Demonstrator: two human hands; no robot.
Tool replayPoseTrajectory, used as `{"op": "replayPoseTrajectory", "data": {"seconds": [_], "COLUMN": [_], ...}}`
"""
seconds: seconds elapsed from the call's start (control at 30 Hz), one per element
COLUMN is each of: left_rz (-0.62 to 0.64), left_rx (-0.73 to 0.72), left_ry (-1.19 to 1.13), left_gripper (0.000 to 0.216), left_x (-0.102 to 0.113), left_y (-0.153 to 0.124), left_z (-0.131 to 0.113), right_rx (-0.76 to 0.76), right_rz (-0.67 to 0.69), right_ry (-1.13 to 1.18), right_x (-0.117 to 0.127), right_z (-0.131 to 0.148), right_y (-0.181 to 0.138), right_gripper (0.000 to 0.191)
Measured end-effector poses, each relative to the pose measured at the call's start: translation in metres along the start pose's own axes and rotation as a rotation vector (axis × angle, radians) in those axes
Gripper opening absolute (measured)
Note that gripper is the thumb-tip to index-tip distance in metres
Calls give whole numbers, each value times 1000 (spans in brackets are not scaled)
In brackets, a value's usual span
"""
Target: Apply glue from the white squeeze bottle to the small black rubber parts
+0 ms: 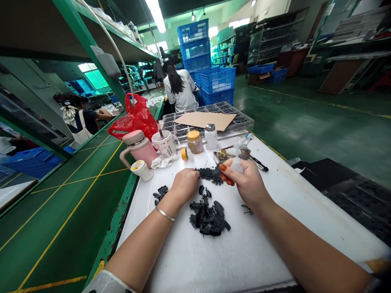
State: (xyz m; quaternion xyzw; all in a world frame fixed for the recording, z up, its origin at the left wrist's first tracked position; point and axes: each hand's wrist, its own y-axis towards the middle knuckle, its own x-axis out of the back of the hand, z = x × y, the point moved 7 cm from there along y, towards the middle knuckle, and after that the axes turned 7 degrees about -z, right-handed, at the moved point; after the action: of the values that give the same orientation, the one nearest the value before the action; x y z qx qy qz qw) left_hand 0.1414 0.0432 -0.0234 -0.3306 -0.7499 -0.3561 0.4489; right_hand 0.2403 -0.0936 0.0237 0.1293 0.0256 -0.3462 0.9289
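My left hand is closed at the left edge of a heap of small black parts. Whatever its fingers pinch is hidden. My right hand is wrapped round a small translucent squeeze bottle, its thin nozzle pointing up. Orange-brown colour covers the thumb tip and fingertips of that hand. Between my forearms lies a pile of curved black plastic pieces on the white tabletop. A few more black pieces rest left of my left wrist, and thin black scraps lie beside my right wrist.
Behind my hands stand a yellow-lidded jar, a white metal-capped bottle, a cup and a pink mug. Farther back, cardboard covers part of a compartment tray. A green conveyor runs along the left. Two co-workers sit beyond.
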Motion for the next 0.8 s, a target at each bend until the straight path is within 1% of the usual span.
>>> {"op": "replayPoseTrajectory", "data": {"seconds": [0.1,0.23,0.3,0.4,0.43,0.5,0.57,0.63,0.73,0.8], "left_rz": [-25,-25,-4,8,6,0,-22,-53,-104,-112], "left_rx": [47,121,210,441,506,567,577,573,538,504], "left_ry": [-101,-304,-575,-1138,-1276,-1406,-1443,-1399,-1243,-1153], "left_gripper": [18,15,16,18,18,19,19,20,20,20], "left_x": [6,23,29,31,29,27,23,21,20,21], "left_y": [-1,-7,-16,-34,-41,-50,-53,-51,-45,-42], "left_z": [4,3,2,-1,-2,-5,-4,2,14,17], "right_rx": [9,26,41,69,81,107,124,136,137,133], "right_rz": [-2,16,43,92,111,154,195,206,160,117], "right_ry": [-10,-67,-121,-206,-233,-277,-307,-332,-356,-355], "right_x": [0,-3,-7,-15,-18,-24,-28,-30,-25,-20], "right_z": [2,8,10,12,13,13,13,12,10,9], "right_y": [0,-3,-7,-15,-18,-24,-28,-29,-24,-18], "right_gripper": [31,29,29,31,31,31,29,28,30,32]}}
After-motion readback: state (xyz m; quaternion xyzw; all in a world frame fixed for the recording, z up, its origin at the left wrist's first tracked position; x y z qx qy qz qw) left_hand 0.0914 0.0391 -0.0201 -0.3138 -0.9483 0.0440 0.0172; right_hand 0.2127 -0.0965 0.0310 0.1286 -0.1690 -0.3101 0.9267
